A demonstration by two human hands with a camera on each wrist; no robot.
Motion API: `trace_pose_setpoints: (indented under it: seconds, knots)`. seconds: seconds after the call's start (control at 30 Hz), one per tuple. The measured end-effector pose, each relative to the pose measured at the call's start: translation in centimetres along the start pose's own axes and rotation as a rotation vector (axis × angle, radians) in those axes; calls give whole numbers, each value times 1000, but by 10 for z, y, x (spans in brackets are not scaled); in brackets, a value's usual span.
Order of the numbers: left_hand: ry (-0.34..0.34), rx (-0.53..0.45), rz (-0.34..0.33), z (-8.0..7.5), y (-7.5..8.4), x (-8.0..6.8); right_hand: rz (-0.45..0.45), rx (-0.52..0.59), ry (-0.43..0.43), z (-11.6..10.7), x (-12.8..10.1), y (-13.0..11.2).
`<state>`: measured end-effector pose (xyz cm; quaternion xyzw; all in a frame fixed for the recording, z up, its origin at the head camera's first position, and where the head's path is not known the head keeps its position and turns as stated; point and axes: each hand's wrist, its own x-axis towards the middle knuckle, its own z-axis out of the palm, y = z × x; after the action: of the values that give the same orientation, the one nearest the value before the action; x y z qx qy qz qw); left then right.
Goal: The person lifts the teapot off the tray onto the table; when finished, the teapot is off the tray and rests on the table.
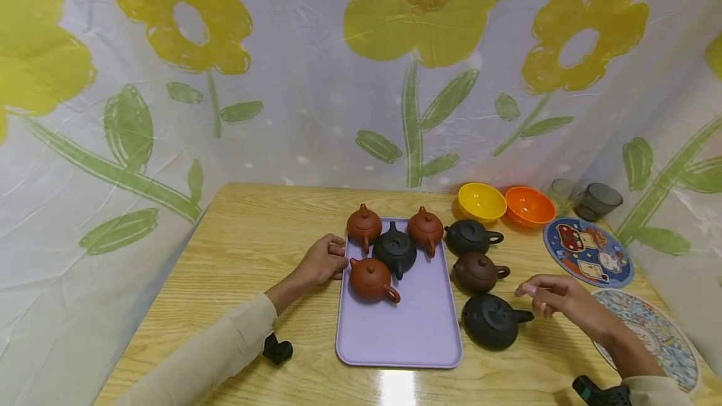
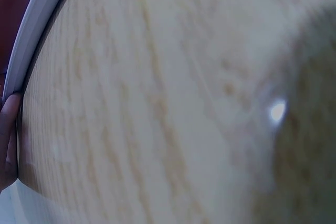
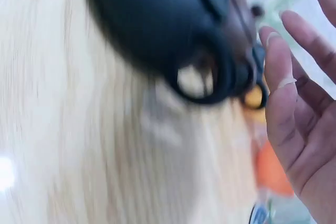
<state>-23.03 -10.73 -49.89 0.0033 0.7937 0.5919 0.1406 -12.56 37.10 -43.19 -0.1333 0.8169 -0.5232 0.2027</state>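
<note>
While my left hand [image 1: 324,262] rests against the left rim of the lilac tray [image 1: 417,331], fingers loosely curled on the edge and not really clamping anything, my right hand [image 1: 555,298] hangs loose just right of the nearest black teapot [image 1: 492,321], fingers relaxed and spread, holding nothing. That teapot sits on the desk [image 1: 237,249] right beside the tray's right edge, handle pointing at my fingers; the right wrist view shows the handle loop [image 3: 207,80] close to my fingertips [image 3: 278,77] but not touching. What I reckon could go wrong: that loop is small, so a sloppy grip could tip the pot or knock its lid loose, and swinging it over could bump the brown teapot [image 1: 478,272] just behind it or the tray rim. The tray already carries three reddish teapots and one black one bunched at the far end, with the nearest red one [image 1: 371,279] sticking toward the middle, so the free room is the near half. Another black teapot [image 1: 469,237] stands further back, then a yellow bowl [image 1: 481,201], an orange bowl [image 1: 529,206], two grey cups [image 1: 596,200] and two round printed mats [image 1: 586,252] off to my right.
</note>
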Motion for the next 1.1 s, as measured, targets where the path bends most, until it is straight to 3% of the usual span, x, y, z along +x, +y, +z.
trace_pose_setpoints:
  seconds: [0.13, 0.4, 0.73, 1.1]
  knots:
    - [2, 6, -1, 0, 1, -1, -76, 20, -11, 18, 8, -18]
    - [6, 16, -16, 0, 1, 1, -108, 44, 13, 57, 29, -46]
    - [4, 20, -18, -1, 0, 0, 5, 102, 22, 106, 57, -68]
    - [2, 13, -15, 1, 1, 0, 107, 120, 73, 146, 85, -70]
